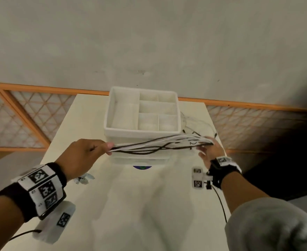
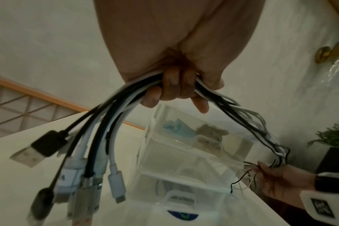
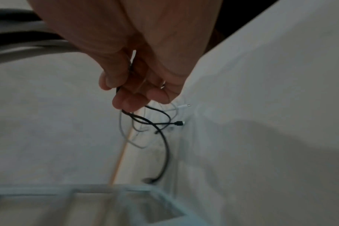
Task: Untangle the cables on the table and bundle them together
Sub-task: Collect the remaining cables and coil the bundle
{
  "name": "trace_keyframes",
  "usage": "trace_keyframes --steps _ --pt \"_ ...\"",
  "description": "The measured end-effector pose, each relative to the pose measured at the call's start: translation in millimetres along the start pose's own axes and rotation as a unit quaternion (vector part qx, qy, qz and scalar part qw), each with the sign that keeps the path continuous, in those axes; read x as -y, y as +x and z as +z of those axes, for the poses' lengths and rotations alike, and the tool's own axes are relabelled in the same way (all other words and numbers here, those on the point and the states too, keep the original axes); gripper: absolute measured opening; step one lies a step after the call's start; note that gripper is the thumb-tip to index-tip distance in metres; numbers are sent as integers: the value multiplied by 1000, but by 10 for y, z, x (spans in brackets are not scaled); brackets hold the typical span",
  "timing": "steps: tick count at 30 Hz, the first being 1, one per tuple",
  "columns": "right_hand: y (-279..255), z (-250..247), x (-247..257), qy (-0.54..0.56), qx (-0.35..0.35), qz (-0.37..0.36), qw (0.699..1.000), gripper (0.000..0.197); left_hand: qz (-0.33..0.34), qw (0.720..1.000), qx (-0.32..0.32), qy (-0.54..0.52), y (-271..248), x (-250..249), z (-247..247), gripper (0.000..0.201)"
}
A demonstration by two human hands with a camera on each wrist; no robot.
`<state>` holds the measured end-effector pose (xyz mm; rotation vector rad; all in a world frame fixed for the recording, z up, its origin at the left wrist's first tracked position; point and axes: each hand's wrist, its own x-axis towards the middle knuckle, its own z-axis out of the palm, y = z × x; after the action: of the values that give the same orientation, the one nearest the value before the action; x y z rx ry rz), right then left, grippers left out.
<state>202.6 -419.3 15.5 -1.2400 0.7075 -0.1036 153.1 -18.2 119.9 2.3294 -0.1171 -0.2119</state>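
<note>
Above the front edge of the white drawer organizer (image 1: 141, 109), at about twelve o'clock from the person, a bunch of black and white USB cables (image 1: 160, 144) hangs stretched in the air, clear of the table (image 1: 149, 205). Its long axis runs nearly level from nine o'clock to three o'clock, between the two hands.

The left hand (image 1: 84, 156) has its fingers (image 2: 170, 87) curled tightly round the bunch close to the plug ends. In the left wrist view the USB plugs (image 2: 77, 171) fan out below the fist, black and white mixed.

The right hand (image 1: 209, 153) holds the far end at three o'clock. Its fingertips (image 3: 130, 100) are pressed together and pinch the strands, and loose tails with small connectors (image 3: 179, 123) dangle past them beside the organizer.

By my judgement the strands now lie roughly parallel and the bundling is close. The next move turns on the right hand: it holds the free, trailing end, so it would have to bring that end toward nine o'clock to fold the length over.

No brand or writing can be read. The square coded markers on the wrist bands (image 1: 42, 189) and a blue and green sticker (image 1: 142, 167) on the organizer's front are too blurred to tell more.
</note>
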Motion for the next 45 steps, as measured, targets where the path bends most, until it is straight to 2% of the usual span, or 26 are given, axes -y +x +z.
trace_keyframes --steps 2,4,5,7,9,11,13,15,17,18,20,22,23,26,28,29,31,33,34,36,38,39,40,41,43,45 --pt "4 -193 -279 -85 -40 15 995 32 -4 999 30 13 -62 4 55 41" --pt "-26 -391 -450 -220 -27 31 975 39 -4 998 56 18 -124 -11 124 40" --pt "-50 -478 -494 -294 -4 46 955 52 -2 998 66 21 -150 -28 164 40" --pt "-87 -608 -513 -445 48 61 892 83 3 997 75 27 -204 -89 252 39" --pt "-172 -653 -453 -542 59 34 838 90 10 997 69 41 -241 -140 348 40" --pt "-369 -602 -335 -556 39 -17 830 78 14 996 54 66 -270 -179 427 43" --pt "-673 -485 -251 -525 33 -82 846 65 24 996 43 78 -318 -192 480 46" --pt "-1095 -292 -204 -485 70 -141 860 62 33 995 48 77 -379 -186 520 47" --pt "-1578 -25 -224 -476 144 -166 851 75 37 993 71 83 -463 -183 558 48" --pt "-1788 114 -288 -491 184 -170 834 83 42 992 85 86 -510 -173 588 48" --pt "-2107 372 -509 -564 236 -185 770 86 58 988 105 93 -599 -143 646 50" --pt "-2257 541 -788 -645 213 -196 707 60 78 985 122 92 -676 -65 684 57" --pt "-2263 565 -930 -664 188 -202 695 44 83 983 136 87 -717 -13 684 59" --pt "-2124 456 -1285 -643 144 -240 713 23 70 972 212 78 -820 257 634 49" --pt "-2048 370 -1436 -616 107 -263 735 19 4 960 276 42 -888 502 601 46" --pt "-2040 344 -1506 -609 99 -267 740 17 -21 954 297 27 -922 614 599 47" --pt "-2075 352 -1652 -615 107 -256 738 13 -13 951 305 51 -976 753 627 47" --pt "-2160 420 -1748 -636 128 -202 733 16 18 955 273 111 -993 821 679 43" --pt "-2216 461 -1758 -652 138 -166 726 25 24 959 254 125 -988 852 706 42" --pt "-2374 556 -1711 -705 136 -145 681 52 21 966 219 136 -984 890 748 39" --pt "-2578 701 -1633 -741 112 -221 624 74 24 966 208 152 -980 874 777 38" --pt "-2660 786 -1615 -732 112 -268 616 79 32 965 212 153 -980 851 786 38" --pt "-2716 868 -1615 -707 127 -309 623 79 46 963 218 153 -988 806 784 37" --pt "-2734 929 -1639 -668 156 -336 646 73 71 962 221 145 -996 761 779 35" --pt "-2701 985 -1662 -537 235 -340 736 49 108 963 228 92 -1004 715 740 28" --pt "-2667 971 -1594 -428 260 -304 810 35 109 964 243 24 -1039 742 642 25"
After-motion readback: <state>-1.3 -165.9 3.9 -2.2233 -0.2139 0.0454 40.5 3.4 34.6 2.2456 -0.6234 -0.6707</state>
